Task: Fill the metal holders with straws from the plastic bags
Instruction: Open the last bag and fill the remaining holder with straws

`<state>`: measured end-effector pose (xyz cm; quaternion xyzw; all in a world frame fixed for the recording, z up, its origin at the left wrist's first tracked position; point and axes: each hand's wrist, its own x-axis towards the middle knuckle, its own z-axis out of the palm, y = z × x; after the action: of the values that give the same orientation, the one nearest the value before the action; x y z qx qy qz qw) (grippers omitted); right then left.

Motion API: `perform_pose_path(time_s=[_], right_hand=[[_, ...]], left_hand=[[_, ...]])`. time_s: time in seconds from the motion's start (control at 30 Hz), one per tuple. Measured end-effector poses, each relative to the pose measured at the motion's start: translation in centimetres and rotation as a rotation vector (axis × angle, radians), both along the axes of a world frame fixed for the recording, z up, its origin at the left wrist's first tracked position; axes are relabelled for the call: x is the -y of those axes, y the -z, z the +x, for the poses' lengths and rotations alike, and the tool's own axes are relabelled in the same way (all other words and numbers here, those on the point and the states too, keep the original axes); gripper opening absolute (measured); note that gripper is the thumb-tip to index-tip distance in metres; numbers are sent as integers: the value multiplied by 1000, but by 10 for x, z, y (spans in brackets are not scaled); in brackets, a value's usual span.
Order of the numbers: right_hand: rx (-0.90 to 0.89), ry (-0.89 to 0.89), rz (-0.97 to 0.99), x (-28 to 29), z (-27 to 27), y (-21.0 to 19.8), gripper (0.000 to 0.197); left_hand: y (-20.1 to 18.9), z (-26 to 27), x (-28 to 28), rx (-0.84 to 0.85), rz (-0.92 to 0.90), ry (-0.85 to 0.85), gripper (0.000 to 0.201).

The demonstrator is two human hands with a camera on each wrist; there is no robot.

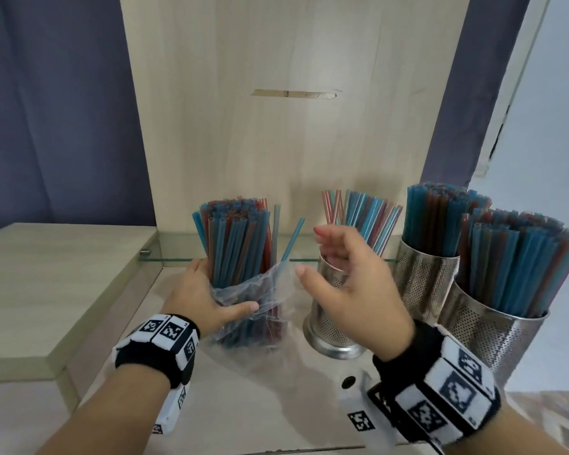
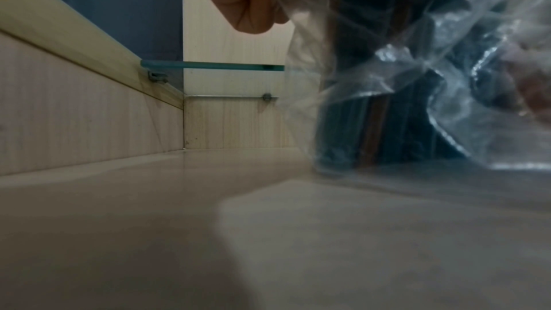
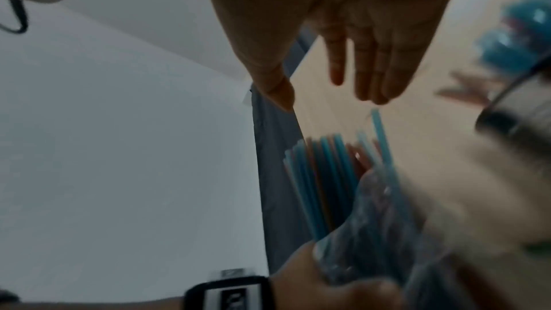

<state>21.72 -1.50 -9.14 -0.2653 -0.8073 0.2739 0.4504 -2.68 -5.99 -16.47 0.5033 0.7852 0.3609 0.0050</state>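
Note:
A clear plastic bag (image 1: 260, 297) of blue and red straws (image 1: 234, 238) stands upright on the shelf, and my left hand (image 1: 204, 297) grips it round the middle. In the left wrist view the crinkled bag (image 2: 417, 93) fills the right side. One blue straw (image 1: 293, 238) leans out to the right. My right hand (image 1: 342, 277) hovers open between the bag and a perforated metal holder (image 1: 329, 326) that has some straws (image 1: 372, 221) in it. The right wrist view shows my right hand (image 3: 343, 60) with straight, empty fingers above the bagged straws (image 3: 328, 173).
Two more metal holders (image 1: 424, 280) (image 1: 493, 336) packed with straws stand at the right. A glass shelf edge (image 1: 174, 257) runs behind the bag. A raised wooden ledge (image 1: 46, 280) lies to the left, a wooden back panel (image 1: 293, 126) behind.

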Motion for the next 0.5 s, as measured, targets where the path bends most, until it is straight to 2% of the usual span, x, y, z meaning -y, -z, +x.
perform_pose_path(time_s=[0.07,0.17,0.27,0.5], right_hand=[[45,-64,-211,0,-16,4,77],[106,-24,-313,-14,-39,9,105],[189,-42,-349,-33,-60,10,116],[63,-216,-389,-54,-89,-1,134]], left_hand=[[0,0,1,-15,16,-1,104],[-2,3,2,-12,-2,-8,103],[-2,4,3,4,-6,-1,101],[1,0,1,27,30,39,103]])
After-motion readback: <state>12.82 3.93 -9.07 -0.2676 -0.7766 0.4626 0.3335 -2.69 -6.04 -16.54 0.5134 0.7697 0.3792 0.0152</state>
